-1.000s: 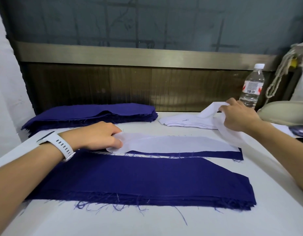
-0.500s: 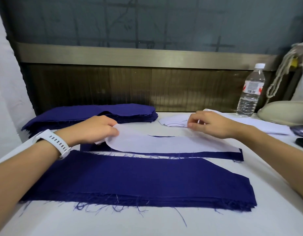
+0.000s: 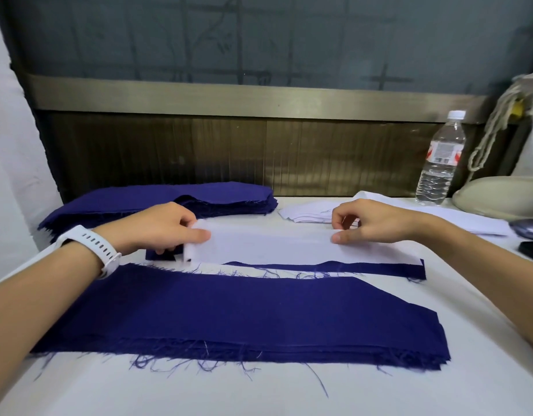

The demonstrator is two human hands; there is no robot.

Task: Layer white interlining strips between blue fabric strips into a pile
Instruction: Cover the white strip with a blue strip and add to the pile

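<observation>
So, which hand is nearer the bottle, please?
Right: the right hand pinches the strip left of the bottle; the left hand holds the strip's other end, farther away.

This looks like a garment workshop. A white bench (image 3: 259, 394) carries a stack of cut blue fabric (image 3: 229, 319) with frayed edges, a second blue stack (image 3: 157, 199) at the back, and a pile of white interlining (image 3: 307, 213). Behind runs a metal-framed frosted pane (image 3: 259, 40), and a bottle (image 3: 440, 163) stands at the right.

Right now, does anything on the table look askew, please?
The white interlining strip sits askew on the blue strip: blue shows along its near edge, and its left end is lifted in the left hand.
</observation>
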